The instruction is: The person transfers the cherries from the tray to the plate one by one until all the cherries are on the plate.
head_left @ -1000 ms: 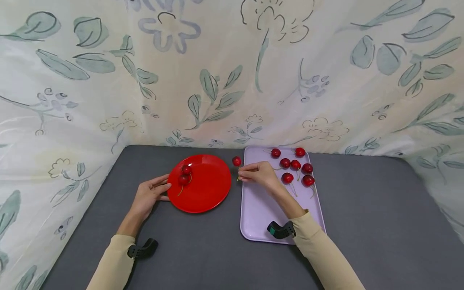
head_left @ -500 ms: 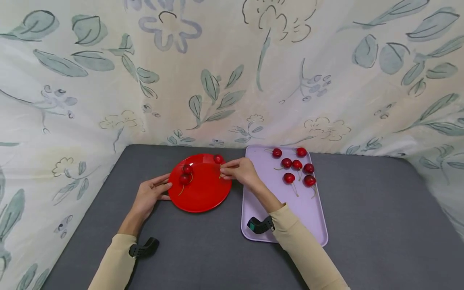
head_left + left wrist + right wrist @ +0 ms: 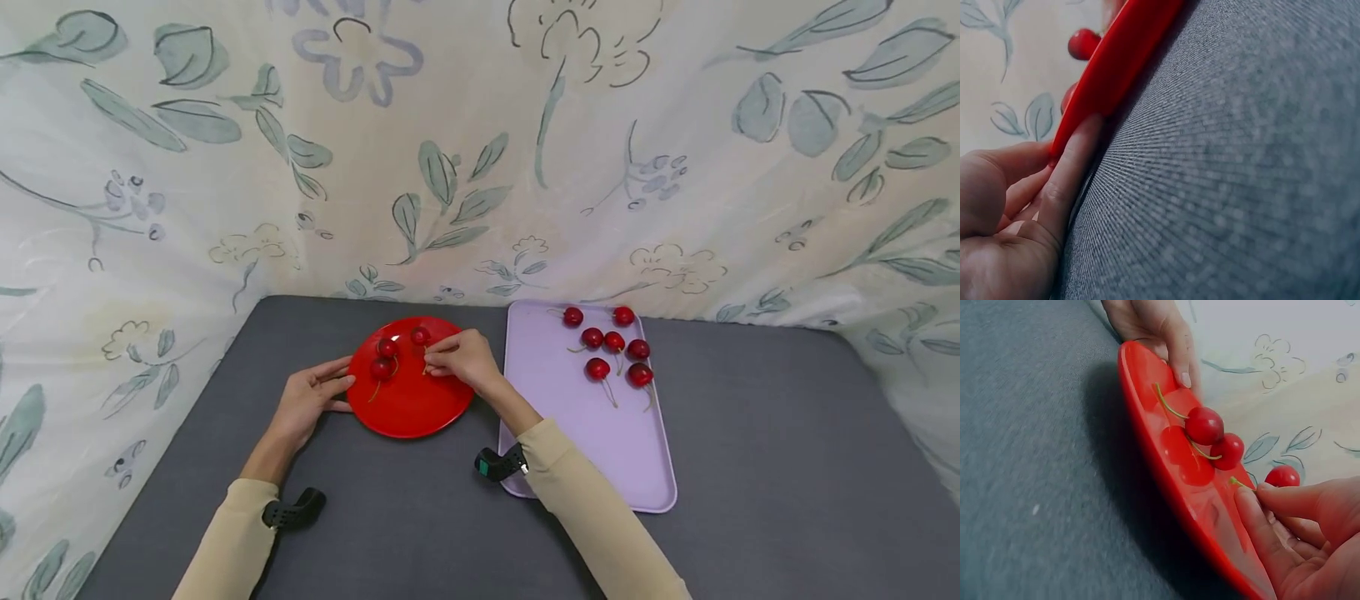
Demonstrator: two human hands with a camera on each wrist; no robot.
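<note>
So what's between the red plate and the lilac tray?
Only a narrow strip of bare grey table separates the red plate from the lilac tray; the head view shows it.

Red cherries, red plate, lilac tray on grey cloth.
The plate (image 3: pixel 408 400) near both hands is bright red, the cherries (image 3: pixel 612 342) are dark red with green stems, the tray (image 3: pixel 555 400) is pale lilac, the sleeves (image 3: pixel 592 508) are beige, and the backdrop (image 3: pixel 480 150) is cream with grey-green leaves.
</note>
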